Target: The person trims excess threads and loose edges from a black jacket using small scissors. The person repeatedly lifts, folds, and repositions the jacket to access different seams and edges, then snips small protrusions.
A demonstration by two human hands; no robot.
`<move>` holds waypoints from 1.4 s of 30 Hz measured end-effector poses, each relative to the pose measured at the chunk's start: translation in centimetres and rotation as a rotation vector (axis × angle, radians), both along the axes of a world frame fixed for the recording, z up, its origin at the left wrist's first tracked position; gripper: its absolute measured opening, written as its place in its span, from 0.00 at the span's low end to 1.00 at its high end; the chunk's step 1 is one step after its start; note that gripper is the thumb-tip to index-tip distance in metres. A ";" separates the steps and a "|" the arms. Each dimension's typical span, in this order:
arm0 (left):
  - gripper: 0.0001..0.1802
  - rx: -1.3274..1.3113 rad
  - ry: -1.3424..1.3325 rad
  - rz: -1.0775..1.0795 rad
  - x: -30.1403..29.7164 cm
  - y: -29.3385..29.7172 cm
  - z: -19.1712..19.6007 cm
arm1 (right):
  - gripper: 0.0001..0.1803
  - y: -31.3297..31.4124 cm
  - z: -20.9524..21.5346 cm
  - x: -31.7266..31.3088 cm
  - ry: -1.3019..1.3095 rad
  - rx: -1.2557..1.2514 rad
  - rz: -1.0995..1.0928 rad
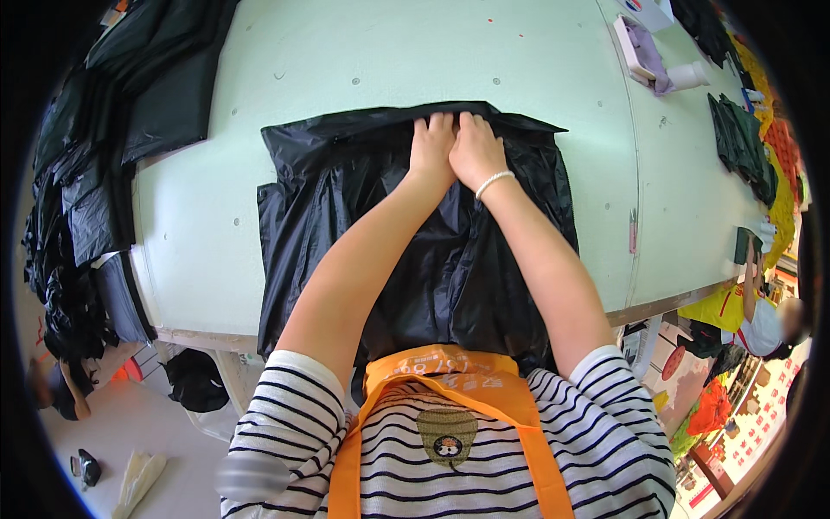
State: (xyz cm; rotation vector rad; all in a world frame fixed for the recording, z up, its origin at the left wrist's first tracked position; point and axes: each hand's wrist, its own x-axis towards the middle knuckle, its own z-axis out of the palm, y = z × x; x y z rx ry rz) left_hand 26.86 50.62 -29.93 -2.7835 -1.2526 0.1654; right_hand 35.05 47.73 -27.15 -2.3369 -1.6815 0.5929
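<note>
A sheet of thin, shiny black fabric [415,251] is spread on the table in front of me, wrinkled, its near part hanging over the edge against my body. Along its far side runs a folded strip [337,130]. My left hand [432,147] and my right hand [478,149] rest side by side on the fabric at this strip, touching each other, fingers pointing away from me. Their fingers look stretched out and slightly apart, tips on the strip. A white beaded bracelet [494,183] circles my right wrist.
Piled black fabric [164,78] covers the table's left end. On the right lie small pink-handled snips [633,232], a white tray with purple cloth [638,48], a white cylinder [687,76] and dark green fabric [742,143]. Other people are at both sides.
</note>
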 end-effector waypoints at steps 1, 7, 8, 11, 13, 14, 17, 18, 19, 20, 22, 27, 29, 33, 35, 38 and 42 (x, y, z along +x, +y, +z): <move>0.26 0.151 -0.035 -0.075 -0.5 -0.5 -1.6 | 0.15 -0.6 0.1 -0.3 -0.034 0.005 -0.006; 0.31 -0.039 -0.243 -0.087 -1.5 -2.2 -1.5 | 0.16 -2.7 -0.2 0.5 -0.101 0.084 0.086; 0.30 -0.040 -0.223 -0.054 -1.0 -2.1 -1.5 | 0.17 -2.9 -0.5 0.4 -0.095 0.111 0.072; 0.28 -0.033 -0.199 -0.001 0.6 -1.8 -1.4 | 0.18 -3.1 -1.6 1.1 -0.031 0.197 0.023; 0.27 -0.026 -0.214 -0.027 1.3 -1.6 -1.5 | 0.16 -3.0 -1.9 2.2 0.058 0.300 -0.004; 0.26 -0.025 -0.230 -0.062 1.5 -1.6 -1.5 | 0.14 -3.0 -1.9 3.1 0.117 0.372 -0.013; 0.30 -0.057 -0.311 -0.139 2.1 -1.3 -1.0 | 0.11 -2.6 -2.2 6.2 0.026 0.564 -0.003; 0.30 -0.102 -0.367 -0.126 2.1 -1.4 -1.2 | 0.11 -2.3 -2.9 7.2 0.002 0.562 0.001; 0.31 -0.147 -0.424 -0.118 2.0 -1.2 -1.3 | 0.12 -2.1 -3.9 8.3 -0.025 0.560 0.000; 0.30 -0.168 -0.450 -0.124 1.9 -1.1 -1.1 | 0.12 -2.1 -4.8 9.0 -0.059 0.591 0.036; 0.29 -0.203 -0.502 -0.124 1.7 -0.8 -0.6 | 0.11 -1.8 -5.7 10.3 -0.021 0.585 0.078; 0.20 -0.260 -0.741 -0.005 2.4 0.5 -1.2 | 0.05 -1.4 -4.4 11.2 0.033 0.640 0.193; 0.18 -0.368 -0.841 0.074 2.6 0.9 -1.1 | 0.03 -1.6 -3.8 10.9 0.097 0.628 0.160; 0.17 -0.497 -0.924 0.165 2.9 1.1 -1.0 | 0.02 -1.7 -3.0 10.4 0.182 0.628 0.129; 0.18 -0.568 -0.961 0.263 3.6 0.8 -0.7 | 0.02 -1.7 -2.9 10.2 0.219 0.621 0.120; 0.13 -0.621 -0.959 0.242 3.3 1.2 -1.6 | 0.01 -1.8 -2.8 10.2 0.236 0.615 0.112; 0.10 -0.647 -0.926 0.219 2.5 1.9 -0.8 | 0.02 -2.0 -2.4 10.9 0.120 0.635 0.155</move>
